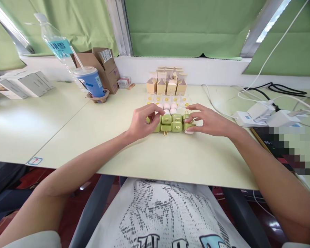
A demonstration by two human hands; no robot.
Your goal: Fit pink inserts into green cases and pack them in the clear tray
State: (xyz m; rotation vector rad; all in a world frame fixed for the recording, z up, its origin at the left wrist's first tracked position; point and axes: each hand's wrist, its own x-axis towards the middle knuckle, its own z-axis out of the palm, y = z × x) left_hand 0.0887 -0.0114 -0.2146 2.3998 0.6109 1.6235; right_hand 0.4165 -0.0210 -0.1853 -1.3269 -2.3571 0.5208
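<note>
Here we are at the pale table [170, 155], both bare hands in close on the green cases [176, 126], small loop-topped containers packed in two rows at the middle, well in from the near edge. On the left end, the left hand [144, 121] has its fingers curled and its thumb bent in underneath, hiding part of the cases; whether it grips one, I cannot tell. Over on the right end, the right hand [209, 121] spreads its fingers and thumb about the end cases, fingertips right at them, but a firm hold cannot be made out. Just under that thumb, look, a pinkish-white piece [189, 131] pokes out at the front. One case in the front row shows its yellow loop [165, 133] on the near side, towards the person. Right behind the cases sit pale pink rounded pieces [166, 106], then a clear plastic tray [167, 99] with yellow dots, and behind that a cluster of small tan cartons [172, 86], flaps up. Off to the left, a blue cup [91, 84] with a straw stands in a cardboard holder [98, 100]; far right, a white power strip [244, 119] carries plugged-in chargers.
</note>
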